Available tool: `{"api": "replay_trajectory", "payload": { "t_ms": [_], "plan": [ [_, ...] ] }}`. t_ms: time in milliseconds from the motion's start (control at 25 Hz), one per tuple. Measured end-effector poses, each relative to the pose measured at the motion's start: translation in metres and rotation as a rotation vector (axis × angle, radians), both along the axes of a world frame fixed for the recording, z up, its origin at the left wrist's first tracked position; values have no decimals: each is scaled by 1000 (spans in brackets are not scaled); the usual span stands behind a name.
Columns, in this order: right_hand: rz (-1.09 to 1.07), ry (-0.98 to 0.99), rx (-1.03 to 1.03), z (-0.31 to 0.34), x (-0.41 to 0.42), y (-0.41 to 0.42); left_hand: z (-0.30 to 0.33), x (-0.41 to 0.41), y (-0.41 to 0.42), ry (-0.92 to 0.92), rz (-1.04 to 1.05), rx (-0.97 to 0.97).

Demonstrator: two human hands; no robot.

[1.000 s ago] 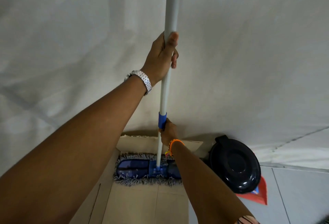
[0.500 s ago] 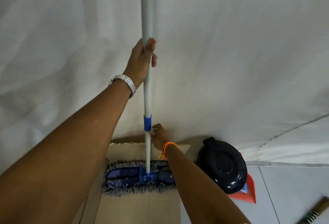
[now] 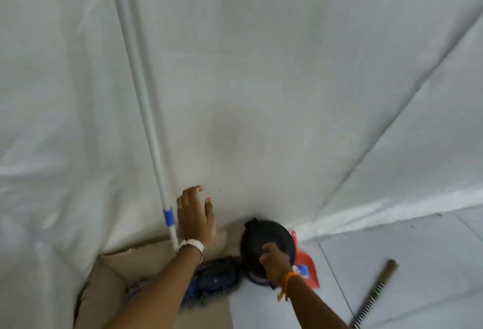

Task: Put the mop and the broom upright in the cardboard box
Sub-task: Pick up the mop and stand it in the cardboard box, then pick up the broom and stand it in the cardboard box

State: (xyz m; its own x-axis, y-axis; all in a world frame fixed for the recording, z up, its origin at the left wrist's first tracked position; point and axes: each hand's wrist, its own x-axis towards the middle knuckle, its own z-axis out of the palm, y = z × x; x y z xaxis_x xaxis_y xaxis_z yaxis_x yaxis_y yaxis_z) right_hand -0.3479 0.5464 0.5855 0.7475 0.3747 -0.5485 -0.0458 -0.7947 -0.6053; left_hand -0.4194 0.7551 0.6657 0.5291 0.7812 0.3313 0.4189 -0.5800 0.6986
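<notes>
Left hand (image 3: 194,217) now open, off the mop (image 3: 142,109) standing in the box (image 3: 115,271); right hand (image 3: 275,260) loosely curled, empty, heading toward broom (image 3: 373,294) at 4 o'clock.

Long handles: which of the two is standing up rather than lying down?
The pale mop handle with the blue collar, rising from the cardboard box. The striped handle lies flat on the floor at right.
</notes>
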Motion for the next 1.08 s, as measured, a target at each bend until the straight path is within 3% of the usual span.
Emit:
{"api": "replay_trajectory", "payload": {
  "t_ms": [320, 640, 920, 1080],
  "plan": [
    [-86, -26, -101, 13, 12, -288, -20, 38, -231, 158, -253, -137],
    [-338, -19, -137, 5, 56, -581, -84, 91, -461, 399, -268, -283],
    [-349, 26, -211, -17, 134, -702, -124, 161, -582, 556, -294, -347],
    [-25, -8, -385, -51, 212, -719, -167, 226, -620, 618, -376, -340]
  ]
}}
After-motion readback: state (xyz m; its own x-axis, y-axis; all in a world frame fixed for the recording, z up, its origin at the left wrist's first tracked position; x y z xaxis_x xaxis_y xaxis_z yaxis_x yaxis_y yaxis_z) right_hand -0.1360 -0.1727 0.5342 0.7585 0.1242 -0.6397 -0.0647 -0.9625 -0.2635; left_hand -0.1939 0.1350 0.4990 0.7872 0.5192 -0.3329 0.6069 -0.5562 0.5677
